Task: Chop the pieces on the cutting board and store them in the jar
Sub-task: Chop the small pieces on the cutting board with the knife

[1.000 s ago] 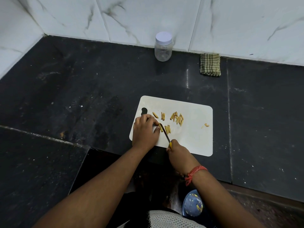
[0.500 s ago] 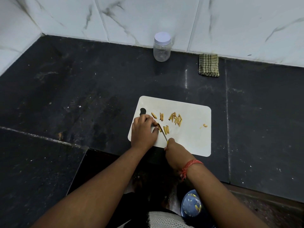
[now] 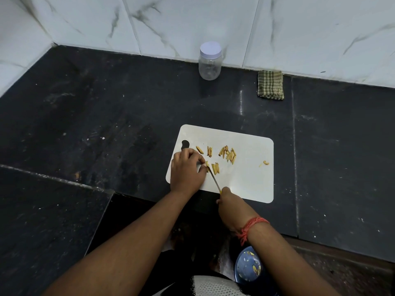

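**Chopping in progress on white cutting board**

Dark stone table (image 3: pixel 106 116), marble-tiled wall behind. Left hand (image 3: pixel 187 170) lies on the left end of the white cutting board (image 3: pixel 248 180), just below the board's handle hole; fingers curled, tips pinching a yellow piece (image 3: pixel 206 164) against the board. Knife (image 3: pixel 214 179) runs diagonally from that piece back toward the body, its tip at the left fingertips. More cut yellow pieces (image 3: pixel 228 154) lie in small clusters just right of the left hand; one stray bit (image 3: pixel 265 162) near the board's right edge. Right hand (image 3: pixel 230 207) at the board's near edge, fingers wrapped round the knife handle; red thread band (image 3: pixel 252 226) on the wrist. Jar (image 3: pixel 210 60), clear with white lid on, stands at the wall, well apart from the board. Folded checked cloth (image 3: pixel 270 85) right of it. Blue plate (image 3: pixel 249 268) with scraps sits low, under the right forearm.
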